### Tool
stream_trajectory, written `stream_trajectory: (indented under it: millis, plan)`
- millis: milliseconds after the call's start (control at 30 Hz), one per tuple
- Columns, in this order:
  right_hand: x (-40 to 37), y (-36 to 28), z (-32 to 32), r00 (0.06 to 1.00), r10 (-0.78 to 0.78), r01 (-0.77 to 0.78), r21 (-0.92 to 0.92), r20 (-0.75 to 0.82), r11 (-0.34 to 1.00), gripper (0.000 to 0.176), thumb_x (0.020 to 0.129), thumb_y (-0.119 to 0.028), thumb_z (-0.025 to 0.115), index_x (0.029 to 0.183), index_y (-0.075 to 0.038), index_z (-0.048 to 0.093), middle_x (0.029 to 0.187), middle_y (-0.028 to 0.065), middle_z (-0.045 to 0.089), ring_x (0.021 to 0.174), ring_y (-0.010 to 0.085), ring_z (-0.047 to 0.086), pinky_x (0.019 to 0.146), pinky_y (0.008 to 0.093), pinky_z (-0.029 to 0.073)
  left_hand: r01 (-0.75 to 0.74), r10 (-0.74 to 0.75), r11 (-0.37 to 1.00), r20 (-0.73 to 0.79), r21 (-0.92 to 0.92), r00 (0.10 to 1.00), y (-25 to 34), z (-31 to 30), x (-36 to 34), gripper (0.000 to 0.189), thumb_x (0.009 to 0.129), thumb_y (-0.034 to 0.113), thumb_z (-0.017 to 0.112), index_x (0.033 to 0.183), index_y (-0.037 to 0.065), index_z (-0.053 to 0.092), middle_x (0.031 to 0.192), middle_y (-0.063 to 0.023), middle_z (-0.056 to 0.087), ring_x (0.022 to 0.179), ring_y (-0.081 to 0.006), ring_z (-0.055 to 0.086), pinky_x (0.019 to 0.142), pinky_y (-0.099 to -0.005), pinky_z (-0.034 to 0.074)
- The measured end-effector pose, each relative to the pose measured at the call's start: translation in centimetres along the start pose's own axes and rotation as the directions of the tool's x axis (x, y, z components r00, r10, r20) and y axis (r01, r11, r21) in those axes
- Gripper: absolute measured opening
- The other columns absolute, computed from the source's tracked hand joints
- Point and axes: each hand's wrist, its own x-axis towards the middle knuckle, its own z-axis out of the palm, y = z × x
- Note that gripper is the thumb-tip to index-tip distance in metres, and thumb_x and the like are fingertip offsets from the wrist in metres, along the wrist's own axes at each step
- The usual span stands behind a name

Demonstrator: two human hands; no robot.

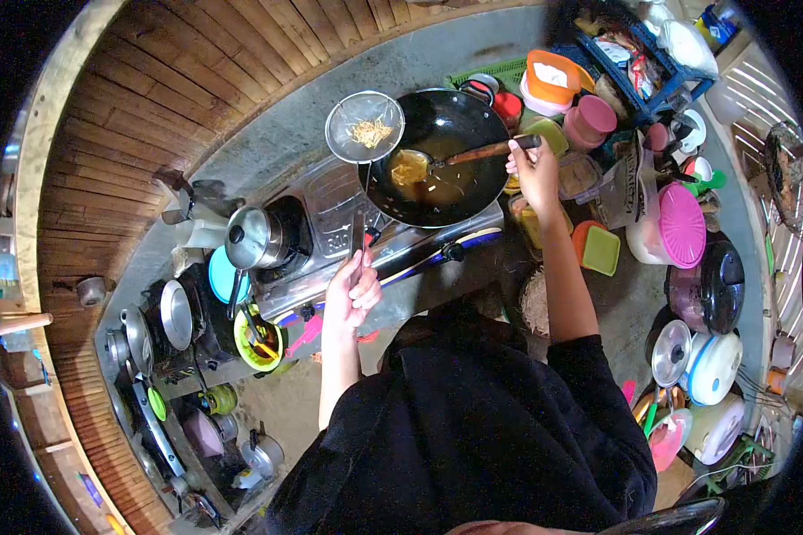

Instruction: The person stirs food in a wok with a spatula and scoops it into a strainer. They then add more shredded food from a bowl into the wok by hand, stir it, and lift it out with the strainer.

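Observation:
A black wok (446,156) with oil sits on the gas stove (401,250). My right hand (535,169) grips the wooden handle of a ladle (415,165) whose bowl rests in the oil, carrying some yellow food. My left hand (352,290) holds the long handle of a wire mesh strainer (364,127), raised beside the wok's left rim. A small heap of yellow fried strips lies in the strainer's mesh.
A steel pot with lid (254,236) sits on the stove's left burner. Pots, lids and a yellow-green bowl (259,339) crowd the left counter. Plastic containers, a pink-lidded tub (674,223) and a blue crate (642,53) fill the right side. Wooden wall behind.

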Motion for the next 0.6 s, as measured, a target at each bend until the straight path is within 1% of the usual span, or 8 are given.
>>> stream_trajectory:
  millis: [67,133,200,300,333,400,433,600]
  plan:
    - [-0.7,0.4,-0.4,1.000,-0.006,0.006,0.012,0.002,1.000,0.019,0.085,-0.017,0.057,0.089,0.000,0.049,0.066,0.0062,0.057,0.054,0.0106,0.057,0.051,0.0233,0.048,-0.002,0.002,1.000,-0.001,-0.003,1.000,-0.1,-0.1,-0.1,0.022,0.095,0.027,0.034,0.087,0.009,0.045,0.042,0.0059,0.027,0.030,-0.0056,0.020,0.031,-0.0208,0.017]
    - [-1.9,-0.2,-1.1,0.998,0.053,-0.053,-0.001,-0.033,0.999,0.020,0.083,-0.015,0.060,0.090,-0.001,0.049,0.066,0.0044,0.056,0.052,0.0103,0.055,0.048,0.0243,0.046,-0.018,0.018,1.000,-0.002,-0.001,1.000,-0.3,0.0,0.0,0.023,0.095,0.027,0.034,0.088,0.009,0.046,0.042,0.0061,0.027,0.030,-0.0054,0.020,0.031,-0.0205,0.017]
    - [-3.0,-0.9,-1.9,1.000,0.026,-0.026,-0.013,-0.008,1.000,0.020,0.083,-0.016,0.059,0.091,-0.001,0.049,0.066,0.0041,0.056,0.051,0.0101,0.054,0.047,0.0239,0.045,-0.023,0.023,1.000,0.013,-0.016,1.000,-0.4,-0.2,0.1,0.023,0.095,0.026,0.034,0.089,0.008,0.047,0.041,0.0062,0.027,0.030,-0.0052,0.020,0.031,-0.0204,0.017]
    - [-4.8,-1.4,-3.2,0.994,0.104,-0.103,0.060,-0.016,0.993,0.020,0.084,-0.017,0.059,0.094,-0.002,0.050,0.069,0.0047,0.058,0.054,0.0103,0.056,0.050,0.0235,0.046,-0.028,0.029,0.999,0.037,-0.024,0.999,-0.5,-0.3,0.2,0.024,0.095,0.026,0.034,0.089,0.008,0.049,0.041,0.0063,0.027,0.030,-0.0050,0.020,0.030,-0.0200,0.017]
    - [-5.3,-1.3,-3.6,0.994,0.104,-0.103,0.056,-0.022,0.993,0.020,0.084,-0.017,0.059,0.094,-0.002,0.050,0.069,0.0047,0.058,0.054,0.0103,0.056,0.050,0.0235,0.046,-0.032,0.033,0.999,0.046,-0.019,0.998,-0.5,-0.3,0.3,0.024,0.095,0.026,0.034,0.089,0.008,0.049,0.042,0.0064,0.028,0.030,-0.0048,0.021,0.030,-0.0199,0.017]
    - [-6.3,-1.4,-4.3,0.999,0.005,-0.002,0.061,-0.037,0.998,0.020,0.084,-0.015,0.058,0.095,-0.001,0.050,0.069,0.0049,0.058,0.056,0.0114,0.057,0.052,0.0231,0.046,-0.032,0.032,0.999,0.042,-0.014,0.999,-0.5,-0.3,0.3,0.023,0.095,0.025,0.035,0.089,0.008,0.050,0.042,0.0064,0.028,0.029,-0.0048,0.021,0.030,-0.0197,0.017]
    - [-6.8,-1.6,-4.8,0.999,-0.024,0.021,-0.053,-0.047,0.998,0.018,0.084,-0.012,0.058,0.095,0.000,0.050,0.072,0.0055,0.059,0.057,0.0130,0.058,0.055,0.0235,0.047,-0.034,0.035,0.999,0.031,-0.023,0.999,-0.6,-0.3,0.3,0.023,0.095,0.025,0.035,0.089,0.008,0.050,0.041,0.0063,0.028,0.029,-0.0048,0.021,0.030,-0.0198,0.017]
    - [-9.7,-3.0,-5.7,0.999,-0.007,0.007,0.017,-0.039,1.000,0.016,0.084,-0.009,0.057,0.096,0.000,0.051,0.080,0.0065,0.060,0.065,0.0123,0.059,0.061,0.0244,0.048,-0.023,0.024,0.998,0.020,-0.056,1.000,-0.8,-0.4,0.4,0.022,0.094,0.024,0.036,0.089,0.008,0.050,0.041,0.0061,0.028,0.029,-0.0050,0.021,0.030,-0.0202,0.017]
